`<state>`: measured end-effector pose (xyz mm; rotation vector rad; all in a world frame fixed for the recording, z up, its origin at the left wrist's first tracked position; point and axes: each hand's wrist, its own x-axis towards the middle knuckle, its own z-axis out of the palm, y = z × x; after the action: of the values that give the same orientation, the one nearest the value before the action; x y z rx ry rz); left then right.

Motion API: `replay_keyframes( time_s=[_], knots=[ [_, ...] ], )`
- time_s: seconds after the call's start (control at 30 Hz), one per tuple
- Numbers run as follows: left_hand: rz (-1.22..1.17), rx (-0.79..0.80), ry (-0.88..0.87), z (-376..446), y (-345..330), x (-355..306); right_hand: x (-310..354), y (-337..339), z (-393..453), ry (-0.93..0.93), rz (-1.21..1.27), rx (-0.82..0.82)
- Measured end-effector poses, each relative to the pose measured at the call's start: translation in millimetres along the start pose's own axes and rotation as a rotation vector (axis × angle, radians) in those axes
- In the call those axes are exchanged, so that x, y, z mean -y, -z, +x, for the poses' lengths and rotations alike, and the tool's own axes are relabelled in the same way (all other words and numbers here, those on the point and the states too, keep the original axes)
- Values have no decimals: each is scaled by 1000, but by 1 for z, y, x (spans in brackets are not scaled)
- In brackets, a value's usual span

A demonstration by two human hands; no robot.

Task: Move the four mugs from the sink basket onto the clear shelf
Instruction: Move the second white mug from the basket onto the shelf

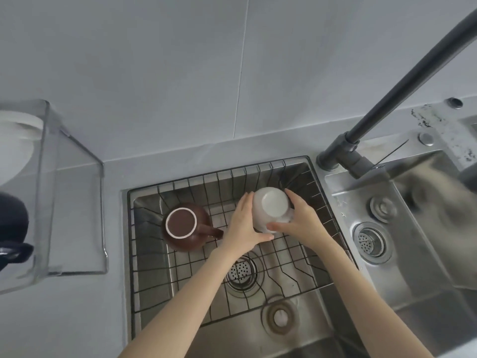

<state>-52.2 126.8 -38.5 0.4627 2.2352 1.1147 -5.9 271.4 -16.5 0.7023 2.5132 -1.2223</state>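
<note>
We have both hands on the white mug [271, 206], upside down at the far right of the sink basket [144, 254]. Left hand [244, 223] and right hand [300, 220] clamp opposite sides, fingers curled around it, thumbs near the rim; probably two hands because glaze looks slick. Brown mug [184, 226] sits inverted too, far left of basket, handle pointing right. Clear shelf [49, 177] stands left on the counter; a dark mug [13, 228] and a white one [15, 140] already there. No readable labels or writing anywhere.
</note>
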Motion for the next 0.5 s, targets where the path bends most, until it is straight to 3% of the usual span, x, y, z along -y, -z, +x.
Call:
replay_keyframes(
  time_s=[0.3,0.5],
  knots=[
    [-56,-74,21,0,5,-3,4,-1,-2,15,46,-49],
    [-30,-124,-48,-29,44,-20,44,9,-26,105,57,-74]
  ],
)
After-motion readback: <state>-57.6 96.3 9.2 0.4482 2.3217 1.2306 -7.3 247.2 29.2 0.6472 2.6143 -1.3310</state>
